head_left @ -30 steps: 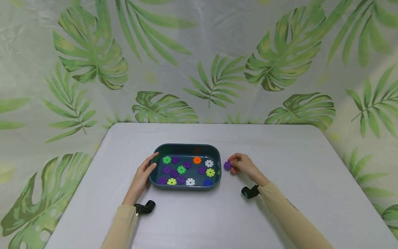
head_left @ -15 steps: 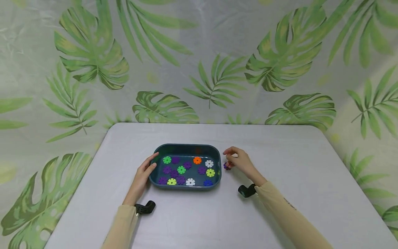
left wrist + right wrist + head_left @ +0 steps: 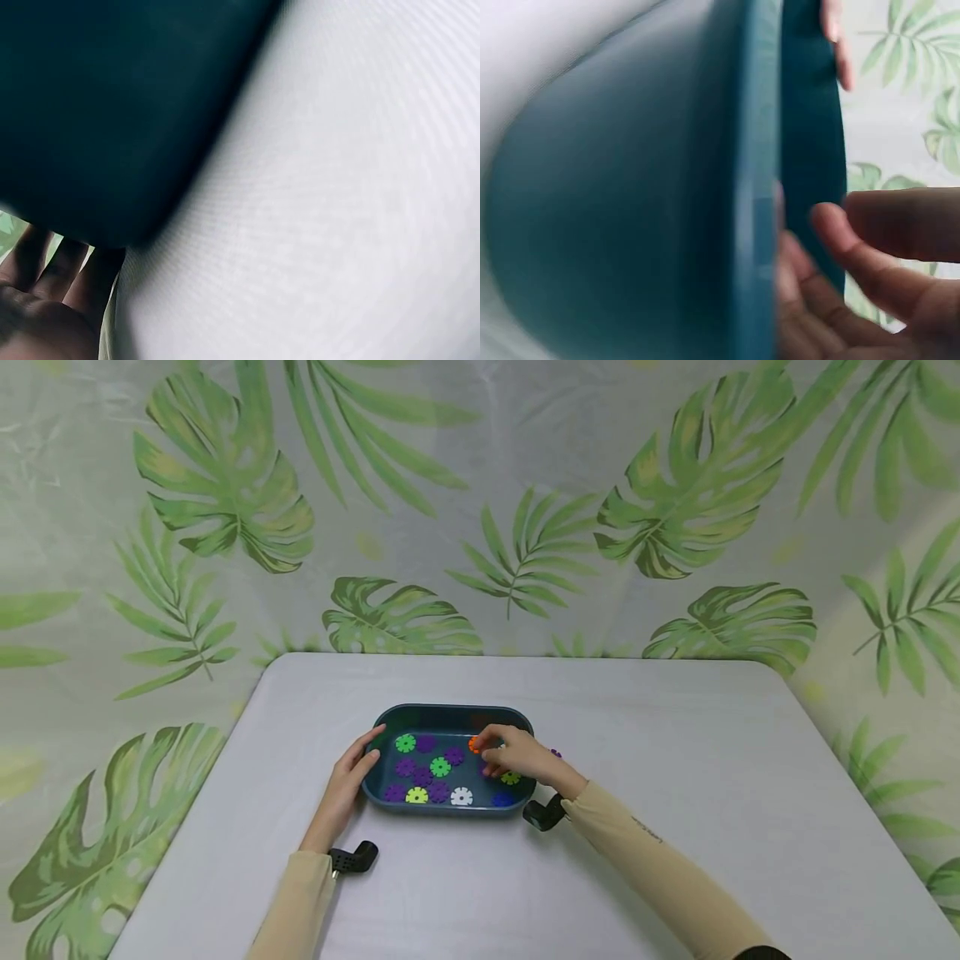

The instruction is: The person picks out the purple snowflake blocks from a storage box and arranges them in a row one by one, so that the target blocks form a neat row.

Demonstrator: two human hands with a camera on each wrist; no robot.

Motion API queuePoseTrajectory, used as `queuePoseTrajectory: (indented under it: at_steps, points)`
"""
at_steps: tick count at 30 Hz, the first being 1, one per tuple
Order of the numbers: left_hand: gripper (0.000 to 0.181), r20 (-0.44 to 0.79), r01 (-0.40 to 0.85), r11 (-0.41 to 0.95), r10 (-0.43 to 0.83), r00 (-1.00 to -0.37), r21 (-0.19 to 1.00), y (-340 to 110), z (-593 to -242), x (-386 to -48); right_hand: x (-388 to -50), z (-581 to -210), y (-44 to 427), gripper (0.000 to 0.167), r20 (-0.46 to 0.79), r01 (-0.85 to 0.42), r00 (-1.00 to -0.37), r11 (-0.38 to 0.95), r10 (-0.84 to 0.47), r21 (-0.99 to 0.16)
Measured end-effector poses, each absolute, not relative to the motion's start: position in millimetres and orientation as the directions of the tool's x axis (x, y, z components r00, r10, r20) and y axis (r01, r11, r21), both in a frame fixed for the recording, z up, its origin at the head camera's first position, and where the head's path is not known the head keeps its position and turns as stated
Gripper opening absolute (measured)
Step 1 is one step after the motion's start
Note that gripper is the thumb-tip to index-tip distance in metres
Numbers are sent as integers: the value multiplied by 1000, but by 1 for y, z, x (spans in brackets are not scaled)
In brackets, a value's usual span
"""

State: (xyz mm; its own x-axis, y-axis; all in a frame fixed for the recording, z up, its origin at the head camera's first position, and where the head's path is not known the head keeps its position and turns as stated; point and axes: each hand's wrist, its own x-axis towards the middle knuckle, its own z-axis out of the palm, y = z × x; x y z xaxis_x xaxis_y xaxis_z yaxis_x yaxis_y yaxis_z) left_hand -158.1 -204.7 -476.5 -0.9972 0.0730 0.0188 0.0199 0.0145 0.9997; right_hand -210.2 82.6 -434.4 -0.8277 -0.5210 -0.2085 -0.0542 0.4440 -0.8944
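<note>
The dark teal tray holds several toothed discs, among them a green one, a white one and purple ones. At its left end my left hand grips the wall, thumb at the rim; in the left wrist view its fingers lie against the outside of the tray. My right hand hovers over the tray's right part, partly hiding an orange disc and a yellow one. In the right wrist view its thumb and fingers stand apart, nothing visible between them.
A purple disc lies on the white table just right of the tray, partly hidden by my right hand. Behind the table hangs a leaf-patterned cloth. Both wrists wear a black camera mount.
My right hand has let go of the purple disc beside the tray and moved left over the tray. My left hand has kept its place at the left end.
</note>
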Motion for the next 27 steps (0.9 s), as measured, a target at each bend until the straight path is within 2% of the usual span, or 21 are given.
queuePoseTrajectory:
  at_steps: [5,11,19,27]
  points:
    - [44,22,23,16,77,-997,1000,-203,-477,-160,-211,-436,74,20,-301,-3,-828,539,-474,-842]
    - [44,34,35,19,75,-997,999,-204,-476,-158,-211,-439,68,20,-367,57,-823,580,-433,-813]
    - [46,32,33,12,75,-997,999,-205,-477,-158,-210,-450,62,18,-360,44,-827,589,-432,-807]
    - [46,21,22,3,78,-997,1000,-204,-477,-158,-210,-458,60,6,-301,-12,-853,592,-426,-806]
